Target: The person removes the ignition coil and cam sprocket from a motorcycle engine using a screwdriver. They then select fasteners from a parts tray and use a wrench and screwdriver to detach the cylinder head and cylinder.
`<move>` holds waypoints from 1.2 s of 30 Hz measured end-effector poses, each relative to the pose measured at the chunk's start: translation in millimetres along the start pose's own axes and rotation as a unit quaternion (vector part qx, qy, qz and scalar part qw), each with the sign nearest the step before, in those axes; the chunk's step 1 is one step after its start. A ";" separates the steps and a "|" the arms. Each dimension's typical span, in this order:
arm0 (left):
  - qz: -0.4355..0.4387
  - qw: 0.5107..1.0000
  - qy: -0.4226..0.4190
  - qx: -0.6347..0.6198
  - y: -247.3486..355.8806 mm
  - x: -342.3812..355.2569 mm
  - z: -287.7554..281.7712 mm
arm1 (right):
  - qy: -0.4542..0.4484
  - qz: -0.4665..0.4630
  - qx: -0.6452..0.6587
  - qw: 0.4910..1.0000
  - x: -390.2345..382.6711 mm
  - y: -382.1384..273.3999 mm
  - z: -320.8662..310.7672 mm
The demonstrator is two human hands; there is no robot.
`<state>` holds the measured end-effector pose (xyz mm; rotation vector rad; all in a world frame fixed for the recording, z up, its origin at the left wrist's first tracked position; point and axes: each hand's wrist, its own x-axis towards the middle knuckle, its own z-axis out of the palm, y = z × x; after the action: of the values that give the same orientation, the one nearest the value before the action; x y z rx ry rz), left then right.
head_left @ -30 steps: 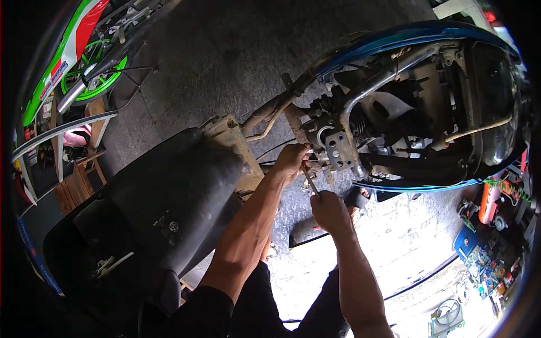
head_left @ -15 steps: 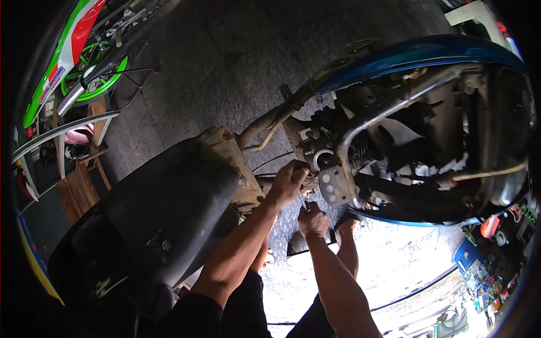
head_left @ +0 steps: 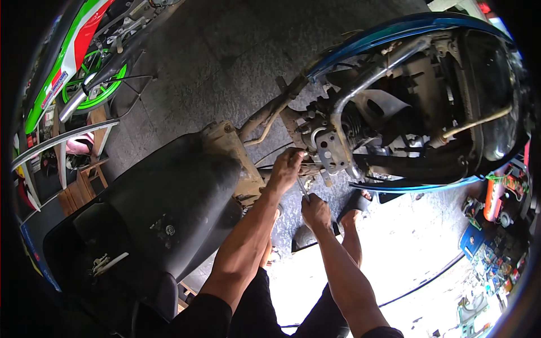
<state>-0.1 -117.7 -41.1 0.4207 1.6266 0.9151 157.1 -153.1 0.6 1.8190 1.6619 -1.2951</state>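
My right hand (head_left: pixel 316 214) is closed around the lower end of a slim silver tool (head_left: pixel 304 190), whose exact kind I cannot make out. The tool slants up from that fist toward the motorcycle's underside. Just above it, my left hand (head_left: pixel 286 169) is closed, fingers pinched at the tool's upper end; what they hold is hidden. Right beside the left fingertips are the engine parts and a metal bracket plate with holes (head_left: pixel 332 151) of a partly stripped motorcycle with blue body panels (head_left: pixel 406 25).
A long black seat (head_left: pixel 163 191) lies to the left of my arms. Farther left are a green-wheeled motorcycle (head_left: pixel 93 84) and a wooden rack (head_left: pixel 79 191). Cluttered small parts (head_left: pixel 490 265) and an orange-red object (head_left: pixel 494 197) are at the right. My sandaled foot (head_left: pixel 355 208) is close below the motorcycle.
The view has shifted, so the motorcycle appears higher. My right hand is slightly farther from the left, and more of the silver tool shows between them. Both hands stay closed.
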 end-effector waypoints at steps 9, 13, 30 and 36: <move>-0.181 0.944 -0.070 -0.265 32.4 14.0 10.0 | -0.028 -0.056 -0.011 0.998 -25.4 -35.4 -83.1; -0.167 0.953 -0.070 -0.243 25.2 8.7 5.0 | -0.009 0.043 -0.056 0.997 -25.1 -41.3 -66.7; 0.301 0.919 -0.007 0.255 -15.2 19.7 21.2 | 0.367 -0.287 0.172 0.868 136.2 80.7 127.3; 0.135 0.956 -0.018 0.261 12.3 -7.3 -23.8 | 0.029 -0.007 0.072 0.997 56.5 3.9 83.8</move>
<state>-23.0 -123.0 -26.3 1.0400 1.7966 0.6550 122.7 -185.0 -89.1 1.9469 1.6520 -1.4148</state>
